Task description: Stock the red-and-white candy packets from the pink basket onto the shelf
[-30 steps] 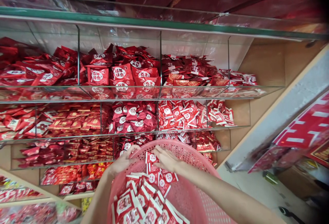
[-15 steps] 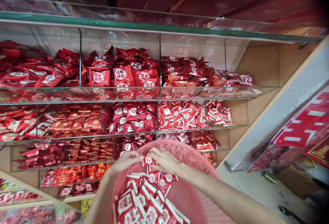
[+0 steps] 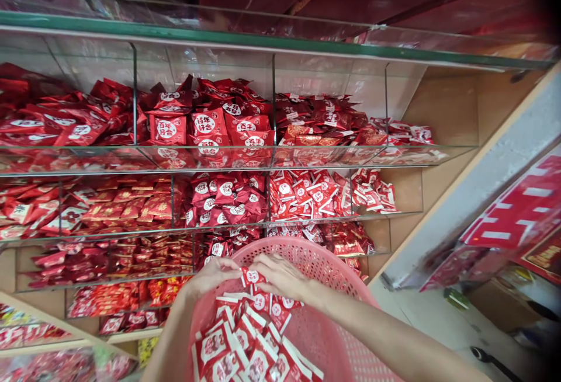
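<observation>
A small red and white packet (image 3: 252,277) is held between my two hands over the far part of a pink perforated basket (image 3: 363,347). My left hand (image 3: 214,275) pinches its left end. On its right side, the fingers of my right hand (image 3: 280,275) close round the other end. Below the hands, several red and white packets (image 3: 258,341) lie in a loose heap inside the basket, mostly in its left half.
Glass shelves (image 3: 219,170) with dividers hold many red packets (image 3: 210,125) ahead. A wooden side panel (image 3: 464,166) slants down at the right. Beyond it are red decorations (image 3: 512,218) and a dark object (image 3: 486,356) on the floor.
The view has shifted very slightly. Both hands stay on the small packet, which is tilted a little differently.
</observation>
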Demonstrator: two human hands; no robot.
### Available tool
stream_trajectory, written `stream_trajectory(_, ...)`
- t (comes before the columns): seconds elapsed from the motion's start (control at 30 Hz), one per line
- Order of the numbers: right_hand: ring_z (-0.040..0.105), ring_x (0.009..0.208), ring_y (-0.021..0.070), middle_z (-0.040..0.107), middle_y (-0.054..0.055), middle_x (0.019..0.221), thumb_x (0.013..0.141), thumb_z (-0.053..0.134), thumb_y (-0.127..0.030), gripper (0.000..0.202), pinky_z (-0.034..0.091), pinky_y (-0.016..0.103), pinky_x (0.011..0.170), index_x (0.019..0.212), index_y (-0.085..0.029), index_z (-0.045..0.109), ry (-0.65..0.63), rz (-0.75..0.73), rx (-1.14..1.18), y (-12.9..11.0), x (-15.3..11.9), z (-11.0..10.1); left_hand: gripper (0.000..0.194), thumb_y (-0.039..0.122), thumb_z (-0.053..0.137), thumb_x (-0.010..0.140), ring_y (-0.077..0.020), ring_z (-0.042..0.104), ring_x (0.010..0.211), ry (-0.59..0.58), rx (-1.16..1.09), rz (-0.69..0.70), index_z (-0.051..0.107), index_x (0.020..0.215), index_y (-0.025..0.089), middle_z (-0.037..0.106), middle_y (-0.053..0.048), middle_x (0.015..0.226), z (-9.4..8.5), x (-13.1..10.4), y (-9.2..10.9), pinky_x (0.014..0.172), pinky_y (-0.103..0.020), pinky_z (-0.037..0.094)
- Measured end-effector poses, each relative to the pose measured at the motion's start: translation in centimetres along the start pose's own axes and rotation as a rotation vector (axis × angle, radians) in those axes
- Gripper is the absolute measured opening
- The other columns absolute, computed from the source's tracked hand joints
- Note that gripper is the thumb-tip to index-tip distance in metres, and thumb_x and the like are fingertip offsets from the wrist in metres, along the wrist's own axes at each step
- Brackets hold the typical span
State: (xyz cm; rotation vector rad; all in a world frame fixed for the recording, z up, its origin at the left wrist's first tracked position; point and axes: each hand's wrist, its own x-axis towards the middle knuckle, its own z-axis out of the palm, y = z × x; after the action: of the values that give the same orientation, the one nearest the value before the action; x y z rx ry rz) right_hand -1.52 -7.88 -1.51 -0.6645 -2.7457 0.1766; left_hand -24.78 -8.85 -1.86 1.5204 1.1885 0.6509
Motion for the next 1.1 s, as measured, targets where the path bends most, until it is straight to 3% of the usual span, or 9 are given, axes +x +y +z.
stream_trajectory(0.2,0.05,0.099,0.0189,0.05,0.008,0.113,0.082,0.052,-0.033,0.041,0.04,0.033,0.086,0.12,-0.021,0.043,0.017,0.036,0.177,-0.4,0.1,0.6,0.033,0.044,0.069,0.065,-0.0206,0.054,0.084,0.002,0.009,0.01,0.069,0.08,0.014,0.064,-0.005,0.083,-0.1,0.1,0.0,0.079,-0.027,0.038)
stream_trajectory(0.3,0.053,0.092,0.0176,0.054,0.007,0.107,0.077,0.058,-0.041,0.05,0.043,0.03,0.079,0.12,-0.02,0.044,0.085,0.204,0.422,-0.5,0.5,0.8,0.034,0.045,0.069,0.063,-0.02,0.054,0.08,0.009,0.008,0.009,0.069,0.076,0.014,0.062,-0.005,0.078,-0.1,0.0,0.0,0.076,-0.026,0.038)
stream_trajectory(0.4,0.055,0.08,0.0141,0.06,0.004,0.091,0.083,0.05,-0.038,0.031,0.044,0.027,0.073,0.105,-0.017,0.057,0.149,0.394,0.688,-0.2,0.9,1.3,0.032,0.044,0.069,0.063,-0.0189,0.053,0.076,0.016,-0.004,-0.003,0.069,0.074,0.014,0.061,-0.004,0.076,0.1,-0.1,0.0,0.073,-0.026,0.038)
stream_trajectory(0.57,0.05,0.058,0.0091,0.057,-0.002,0.064,0.081,0.051,-0.032,0.021,0.042,0.021,0.058,0.076,-0.014,0.061,0.092,0.543,0.963,0.7,1.1,2.9,0.03,0.043,0.07,0.062,-0.0178,0.052,0.072,0.005,-0.001,-0.014,0.069,0.07,0.014,0.06,-0.004,0.071,0.2,-0.1,0.0,0.07,-0.025,0.037)
stream_trajectory(0.7,0.047,0.053,0.0082,0.052,-0.003,0.057,0.078,0.055,-0.032,0.021,0.039,0.02,0.053,0.07,-0.014,0.059,0.114,0.61,0.983,1.2,1.1,3.8,0.029,0.042,0.07,0.062,-0.0172,0.051,0.072,0.015,0.008,-0.012,0.069,0.069,0.014,0.06,-0.004,0.072,0.1,0.0,0.0,0.069,-0.025,0.037)
stream_trajectory(0.97,0.048,0.06,0.0094,0.056,-0.001,0.065,0.079,0.05,-0.025,0.016,0.039,0.022,0.06,0.07,-0.014,0.058,0.155,0.54,0.839,1.7,1.3,3.5,0.027,0.04,0.068,0.063,-0.017,0.051,0.073,0.01,-0.001,-0.016,0.067,0.068,0.014,0.059,-0.004,0.076,0.0,0.0,-0.4,0.07,-0.025,0.037)
stream_trajectory(1.1,0.048,0.06,0.009,0.054,-0.002,0.064,0.078,0.052,-0.025,0.015,0.04,0.022,0.061,0.069,-0.014,0.057,0.165,0.555,0.904,2.1,1.6,3.7,0.029,0.043,0.068,0.064,-0.0156,0.049,0.071,0.015,-0.009,0.003,0.065,0.066,0.014,0.057,-0.002,0.072,0.0,0.1,-0.6,0.068,-0.024,0.037)
